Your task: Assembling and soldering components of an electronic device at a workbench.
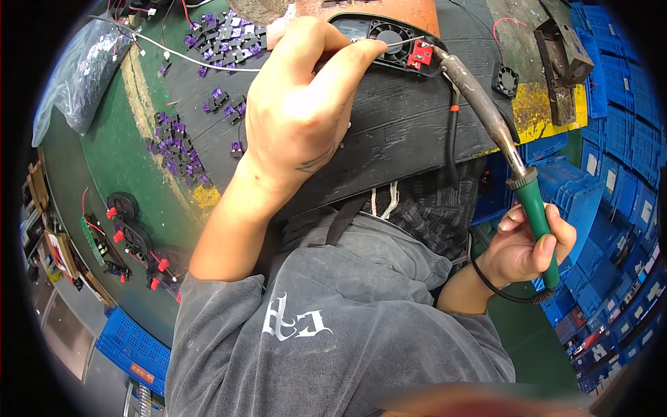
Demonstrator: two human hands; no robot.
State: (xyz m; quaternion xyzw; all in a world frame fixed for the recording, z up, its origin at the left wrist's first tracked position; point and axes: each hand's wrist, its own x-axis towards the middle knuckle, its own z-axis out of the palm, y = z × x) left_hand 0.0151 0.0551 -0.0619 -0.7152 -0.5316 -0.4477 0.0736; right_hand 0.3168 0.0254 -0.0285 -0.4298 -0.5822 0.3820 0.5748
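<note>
My left hand pinches a thin silvery solder wire between thumb and forefinger. One end reaches toward a red switch-like part on a black housing with a small fan; the rest trails off to the upper left. My right hand is wrapped round the green handle of a soldering iron. Its tip is at the housing's right end, close to the red part; whether it touches is too small to tell. My left fingers hide part of the housing's left side.
Small black-and-purple switches lie scattered on the dark board. A loose fan and a rusty metal stand are at right. A clear plastic bag and black housings with red parts lie at left. Blue crates are stacked at right.
</note>
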